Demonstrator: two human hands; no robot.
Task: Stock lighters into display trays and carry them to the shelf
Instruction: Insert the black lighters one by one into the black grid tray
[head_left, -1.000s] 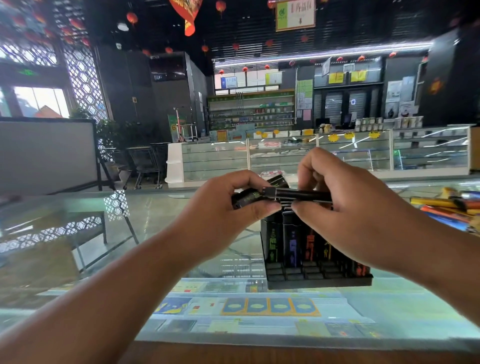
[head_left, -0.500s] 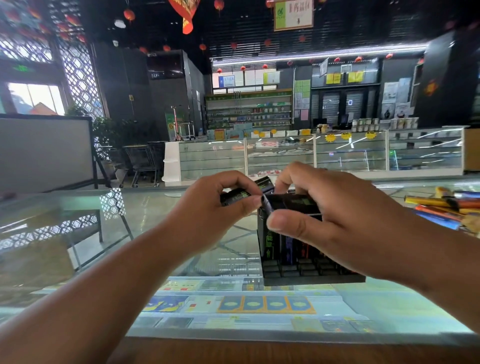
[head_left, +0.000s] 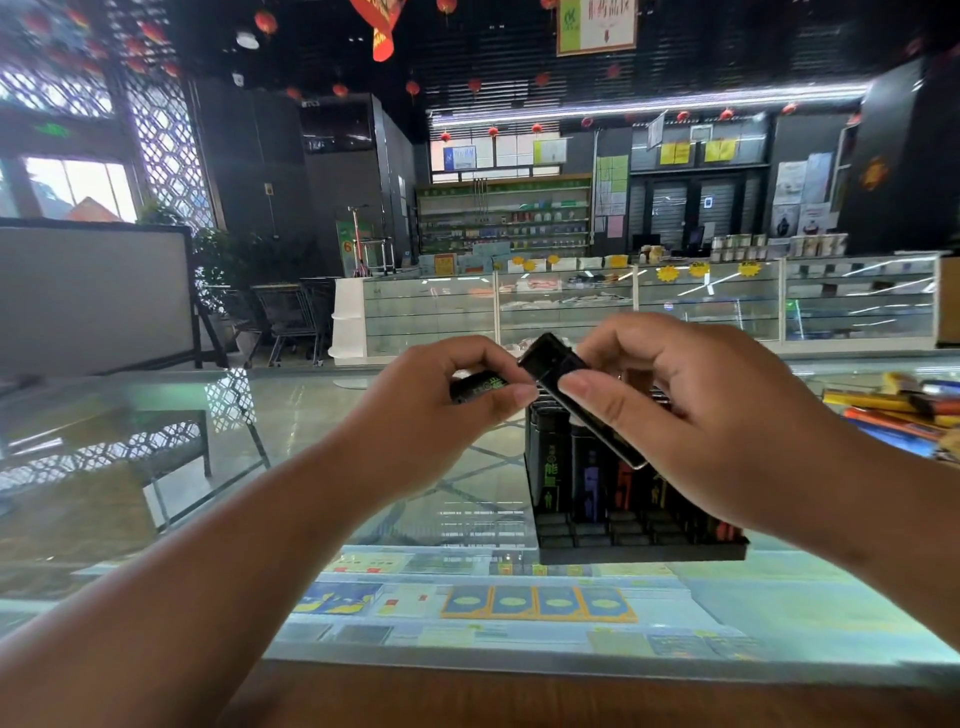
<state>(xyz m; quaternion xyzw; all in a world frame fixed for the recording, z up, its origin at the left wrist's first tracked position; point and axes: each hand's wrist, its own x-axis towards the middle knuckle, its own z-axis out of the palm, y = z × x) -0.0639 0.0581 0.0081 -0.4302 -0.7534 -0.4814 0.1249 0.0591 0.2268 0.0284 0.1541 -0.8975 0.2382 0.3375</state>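
Observation:
A black display tray (head_left: 641, 551) stands on the glass counter (head_left: 363, 519), with several black lighters (head_left: 587, 467) upright in its back rows and empty slots at the front. My left hand (head_left: 441, 410) grips a black lighter with green print (head_left: 478, 387), held level above and left of the tray. My right hand (head_left: 696, 415) pinches another black lighter (head_left: 566, 384), tilted with its lower end over the tray's standing lighters. The two hands nearly touch above the tray.
A pile of coloured lighters (head_left: 893, 410) lies on the counter at the right. Packs show through the glass below the counter top. A wooden edge (head_left: 519, 691) runs along the near side. Glass showcases (head_left: 623, 306) stand across the aisle.
My right hand has pulled one lighter away from the left hand's and turned it from level to tilted, its end now down toward the tray. The view has shifted slightly.

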